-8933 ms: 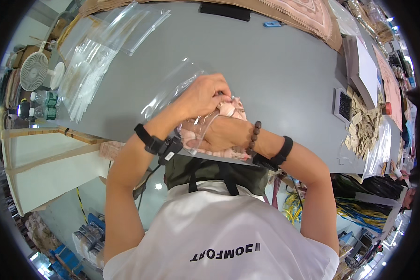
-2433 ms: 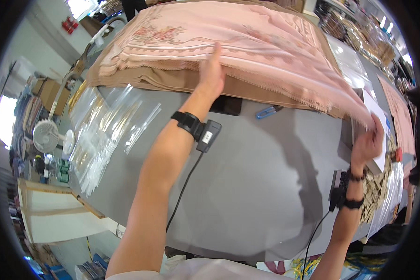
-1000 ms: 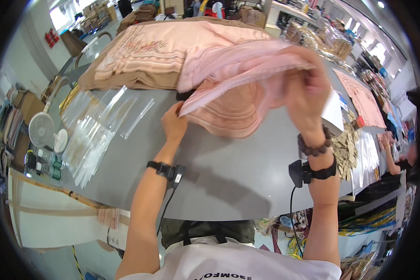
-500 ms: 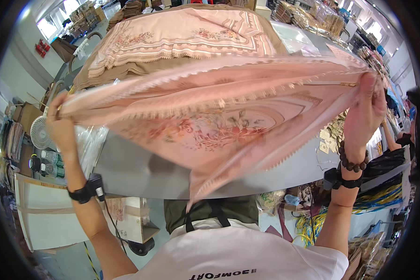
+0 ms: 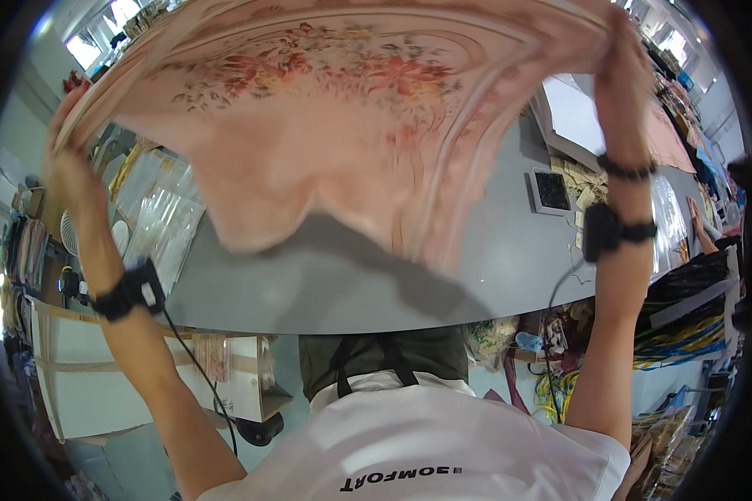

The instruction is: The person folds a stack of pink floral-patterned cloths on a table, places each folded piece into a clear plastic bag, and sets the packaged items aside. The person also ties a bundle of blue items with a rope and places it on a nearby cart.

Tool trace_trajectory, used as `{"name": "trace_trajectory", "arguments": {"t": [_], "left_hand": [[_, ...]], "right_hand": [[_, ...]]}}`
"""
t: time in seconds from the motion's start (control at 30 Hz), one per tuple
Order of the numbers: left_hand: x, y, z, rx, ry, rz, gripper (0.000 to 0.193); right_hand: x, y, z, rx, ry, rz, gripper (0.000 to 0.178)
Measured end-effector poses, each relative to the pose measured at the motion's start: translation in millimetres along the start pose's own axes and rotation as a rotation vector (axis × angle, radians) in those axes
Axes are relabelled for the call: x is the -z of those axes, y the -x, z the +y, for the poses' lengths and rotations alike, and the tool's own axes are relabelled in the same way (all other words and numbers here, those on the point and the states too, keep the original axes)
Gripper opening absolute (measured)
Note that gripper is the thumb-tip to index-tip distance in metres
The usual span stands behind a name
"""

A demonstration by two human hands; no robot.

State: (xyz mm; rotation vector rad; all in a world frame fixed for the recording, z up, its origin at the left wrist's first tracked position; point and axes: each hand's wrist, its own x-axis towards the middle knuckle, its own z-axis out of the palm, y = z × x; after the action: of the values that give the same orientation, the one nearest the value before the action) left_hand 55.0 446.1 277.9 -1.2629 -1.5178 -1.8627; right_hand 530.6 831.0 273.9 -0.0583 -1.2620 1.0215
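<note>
A pink floral scarf (image 5: pixel 334 117) with a patterned border is spread in the air between my two hands, its lower edge billowing over the grey table (image 5: pixel 226 288). My left hand (image 5: pixel 75 171) is closed on its left side, fingers wrapped round the cloth. At the far right my right hand (image 5: pixel 625 88) grips the opposite upper corner; motion smears its fingers somewhat. The cloth's top runs out of the picture and hides the far part of the table. A shadow of the scarf falls on the tabletop.
Clear plastic sleeves (image 5: pixel 163 221) lie on the table's left. To the right are a small black-topped box (image 5: pixel 551 190), a white box (image 5: pixel 570 121) and paper tags (image 5: pixel 589 196). Another person's hand (image 5: pixel 698 217) shows at far right. White cartons (image 5: pixel 75 376) stand lower left.
Both hands have gone up and away from me, raising the scarf. Its folded, drooping cloth has opened out, and it now covers the far pile of scarves. The white box has come into view.
</note>
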Motion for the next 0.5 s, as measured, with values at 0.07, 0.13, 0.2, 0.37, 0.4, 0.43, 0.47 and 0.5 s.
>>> {"name": "trace_trajectory", "arguments": {"t": [0.07,0.13,0.2,0.37,0.4,0.43,0.47,0.5], "left_hand": [[36,34,29,-0.029,-0.117,0.004,0.037],[65,84,44,0.056,-0.273,0.097,0.036],[87,132,52,0.051,-0.562,-0.19,0.032],[77,248,40,0.682,-0.416,-0.722,0.027],[74,262,37,0.798,-0.436,-0.822,0.033],[75,271,36,0.745,-0.391,-0.979,0.032],[73,278,31,0.729,-0.321,-1.139,0.034],[76,276,26,0.643,-0.372,-1.25,0.042]], "right_hand": [[33,44,-40,-0.008,0.08,-0.047,0.029],[65,95,-63,-0.115,0.113,-0.051,0.032],[91,153,-71,-0.244,0.311,-0.016,0.032],[118,260,-62,-0.458,0.777,-0.522,0.019],[120,273,-57,-0.566,0.705,-0.637,0.017],[123,278,-55,-0.611,0.845,-0.834,0.018],[126,280,-52,-0.607,0.799,-0.909,0.018],[129,278,-47,-0.587,0.741,-1.016,0.019]]}}
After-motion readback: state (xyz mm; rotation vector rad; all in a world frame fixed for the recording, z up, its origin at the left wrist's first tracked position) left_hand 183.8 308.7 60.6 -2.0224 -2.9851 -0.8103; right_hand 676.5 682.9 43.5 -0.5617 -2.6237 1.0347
